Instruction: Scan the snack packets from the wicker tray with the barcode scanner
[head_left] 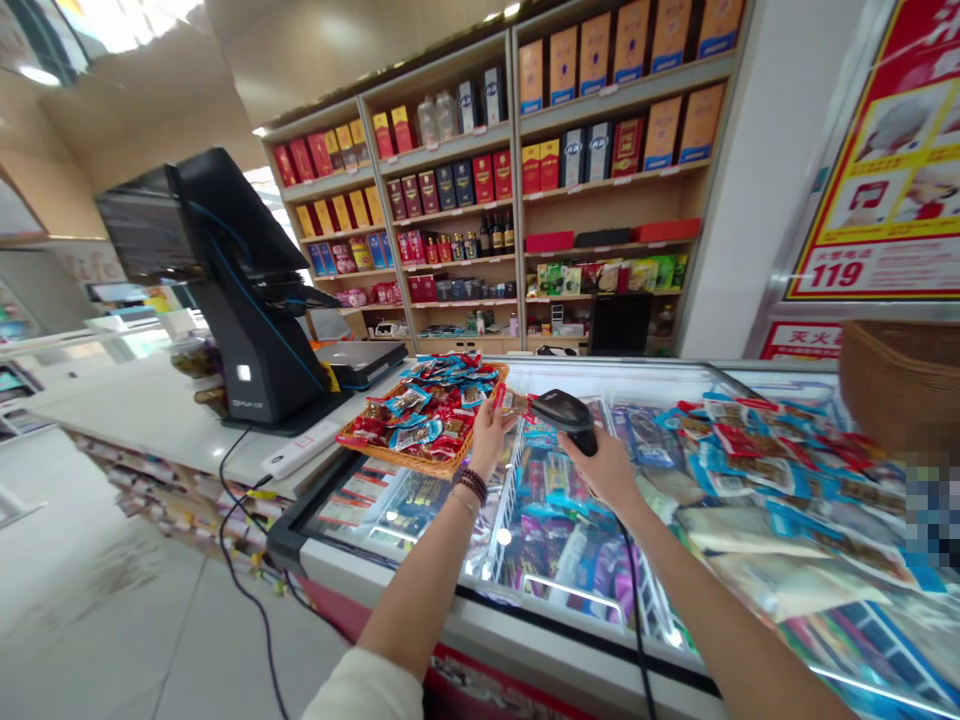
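Pinching a small red-edged packet (pixel 516 402) at its edge with the left hand (pixel 489 435), nearly closed, and wrapping the right hand (pixel 606 468) snugly round the handle of a black scanner (pixel 564 410), nose just beside the packet. Trailing a black cable (pixel 637 620) below the right grip. Just left of the left grip, spot a wicker tray (pixel 427 462) heaped with red and blue packets (pixel 416 433), resting on the glass-topped freezer (pixel 352 570) beneath both grips. Well right of the scanner, see more loose packets (pixel 750 440) on the glass, then a brown basket (pixel 892 390). Farther left, find a black checkout terminal (pixel 251 330), its logo too small to read surely. Beyond the grips, see shelves (pixel 516 180) of boxes, brands unreadable. Up right, read "119" and "火警电话" on a red-and-yellow poster (pixel 836 275), with "灭火" on a red sign (pixel 806 338) below.
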